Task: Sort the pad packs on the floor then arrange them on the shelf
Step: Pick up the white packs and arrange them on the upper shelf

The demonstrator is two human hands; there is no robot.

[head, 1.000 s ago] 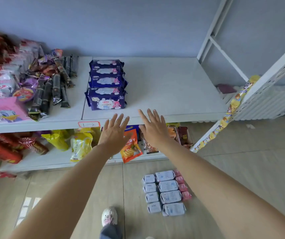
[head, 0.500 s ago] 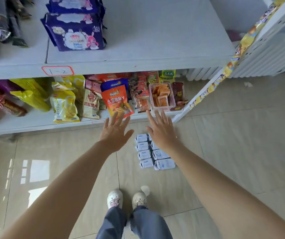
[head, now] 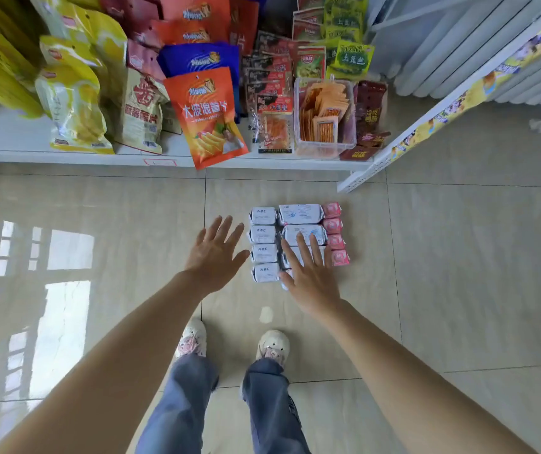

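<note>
- Since the frame half a second back, the view has tipped down: the top shelf is gone from sight, and both hands have dropped from in front of the lower shelf to the pad packs on the floor.
- Left hand (head: 214, 253) is stretched forward, palm down, fingers straight and spread wide, holding nothing, beside the left edge of the packs.
- Right hand (head: 308, 273) is likewise flat and spread, holding nothing, and hides the nearer middle packs; I cannot tell whether it touches them.
- Both forearms reach out from the bottom corners, bare.
- Pad packs lie in a tight block on the beige tiled floor (head: 459, 257), just in front of the shelf (head: 66, 155).
- White shelf holds snack bags (head: 206, 116) and a clear tub (head: 324, 116) of orange sachets; a white radiator (head: 478, 50) stands at the right.
- Window light is mirrored on the glossy tiles at left.
- Two shoes and blue jeans (head: 180, 398) show below the hands.
- Count: four small white packs (head: 263, 215) in the left column, four pink packs (head: 332, 210) in the right column.
- Large white packs (head: 300, 213) fill the middle column: two plain, more partly hidden under the right hand.
</note>
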